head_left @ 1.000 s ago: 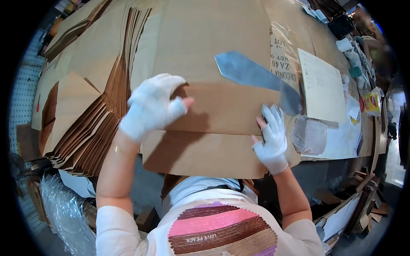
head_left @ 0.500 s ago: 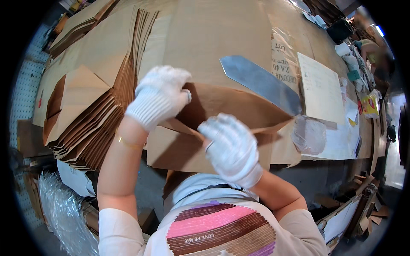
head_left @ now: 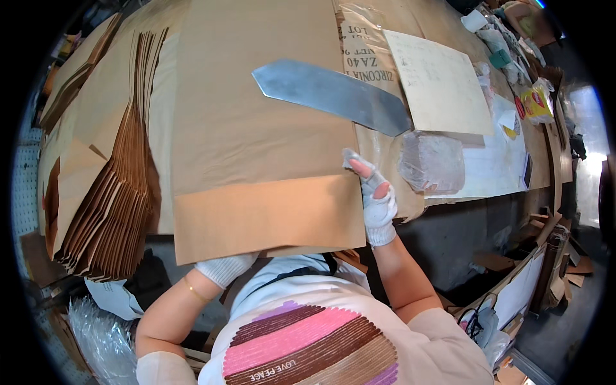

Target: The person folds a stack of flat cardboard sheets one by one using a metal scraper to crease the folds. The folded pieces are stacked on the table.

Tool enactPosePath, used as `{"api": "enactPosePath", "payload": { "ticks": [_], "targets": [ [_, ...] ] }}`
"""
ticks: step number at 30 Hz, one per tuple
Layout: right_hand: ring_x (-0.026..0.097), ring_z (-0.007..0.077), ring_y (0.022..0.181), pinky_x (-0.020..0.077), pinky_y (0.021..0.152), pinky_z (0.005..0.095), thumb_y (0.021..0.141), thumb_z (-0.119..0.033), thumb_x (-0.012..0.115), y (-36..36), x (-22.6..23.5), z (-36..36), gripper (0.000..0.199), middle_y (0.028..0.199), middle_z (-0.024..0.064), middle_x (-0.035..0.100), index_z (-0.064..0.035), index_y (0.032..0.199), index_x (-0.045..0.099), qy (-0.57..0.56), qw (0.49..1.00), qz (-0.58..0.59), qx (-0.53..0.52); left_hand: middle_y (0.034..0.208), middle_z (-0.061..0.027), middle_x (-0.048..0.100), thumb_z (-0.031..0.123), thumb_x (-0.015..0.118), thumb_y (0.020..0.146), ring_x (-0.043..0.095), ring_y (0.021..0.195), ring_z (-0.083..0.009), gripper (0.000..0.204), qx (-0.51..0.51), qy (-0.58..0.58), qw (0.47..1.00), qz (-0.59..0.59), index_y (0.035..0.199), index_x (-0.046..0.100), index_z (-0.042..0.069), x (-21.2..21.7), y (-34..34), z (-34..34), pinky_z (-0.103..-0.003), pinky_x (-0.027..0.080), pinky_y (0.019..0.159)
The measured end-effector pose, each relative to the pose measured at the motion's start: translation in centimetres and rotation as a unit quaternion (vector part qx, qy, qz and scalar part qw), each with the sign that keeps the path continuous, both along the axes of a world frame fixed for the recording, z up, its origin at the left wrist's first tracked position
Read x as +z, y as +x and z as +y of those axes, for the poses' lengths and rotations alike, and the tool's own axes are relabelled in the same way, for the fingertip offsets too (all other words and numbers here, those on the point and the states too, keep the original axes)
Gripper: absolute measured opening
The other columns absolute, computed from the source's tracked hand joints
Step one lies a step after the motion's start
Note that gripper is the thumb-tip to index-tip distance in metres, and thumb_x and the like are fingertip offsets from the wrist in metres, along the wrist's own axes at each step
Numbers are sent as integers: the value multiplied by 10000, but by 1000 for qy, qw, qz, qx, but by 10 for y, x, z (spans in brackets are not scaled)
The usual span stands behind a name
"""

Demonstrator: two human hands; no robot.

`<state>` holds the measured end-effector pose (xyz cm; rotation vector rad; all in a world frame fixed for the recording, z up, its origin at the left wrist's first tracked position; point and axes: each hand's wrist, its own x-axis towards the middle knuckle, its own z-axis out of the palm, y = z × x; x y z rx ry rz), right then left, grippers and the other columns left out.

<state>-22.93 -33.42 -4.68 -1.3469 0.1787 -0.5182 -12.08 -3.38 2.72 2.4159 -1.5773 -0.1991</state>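
A large brown paper bag [head_left: 269, 144] lies flat before me, a lighter band of paper [head_left: 269, 215] across its near end. My left hand [head_left: 226, 268], in a white knit glove, is tucked beneath the bag's near edge; its fingers are hidden. At the bag's right edge is my right hand [head_left: 380, 208], also gloved, with bare skin showing on the thumb and a finger. Its visible fingers are stretched out and apart, with nothing seen in them. Across the bag's right side lies a flat grey metal strip [head_left: 330, 96] with pointed ends.
A fanned stack of folded brown paper bags [head_left: 112, 212] stands at the left. To the right are a cream sheet [head_left: 439, 83], a clear plastic-wrapped bundle [head_left: 431, 162] and a yellow packet [head_left: 536, 106]. Below the table at right sit cardboard scraps [head_left: 555, 256]. Another person [head_left: 529, 22] is far right.
The gaping bag end now lies flat with a lighter band showing. My left hand went from on top to under the near edge; my right moved to the right edge. The view shifted right.
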Motion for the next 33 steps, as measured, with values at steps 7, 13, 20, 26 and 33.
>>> {"api": "enactPosePath", "payload": {
  "ticks": [7,13,20,26,33],
  "targets": [
    [434,350,1463,270,1250,475,1025,-682,412,24,10,-14,900,1577,244,443,105,1453,495,118,990,-9,75,1434,-139,585,333,589,979,570,1309,-326,499,-184,53,972,134,1417,573,96,-56,29,-92,-423,465,1105],
    [428,354,1471,307,1233,476,967,-314,672,33,21,-20,682,1588,204,452,73,1490,470,-25,988,66,136,1452,-130,581,358,550,944,520,1370,-318,514,-96,56,944,309,1402,599,130,-48,53,-129,-456,390,1163],
    [365,414,1485,260,1255,506,818,-324,754,45,37,15,807,1587,245,407,57,1471,472,-620,769,140,63,1545,-114,504,386,536,958,410,1449,-276,628,-34,285,940,-186,1485,503,46,15,96,-111,-403,276,1216],
    [356,427,1485,240,1260,520,829,-311,746,52,33,24,779,1585,246,406,68,1458,483,-647,744,158,46,1522,-125,505,313,619,936,439,1394,-304,626,106,106,976,-156,1476,485,26,-18,110,-116,-409,335,1185],
    [371,432,1468,259,1247,535,802,-318,776,40,39,19,799,1565,257,419,83,1433,495,-662,722,192,58,1401,-188,631,295,698,898,600,1237,-370,649,100,53,960,257,1418,536,-59,108,113,-84,-451,447,1103]
  ]
}}
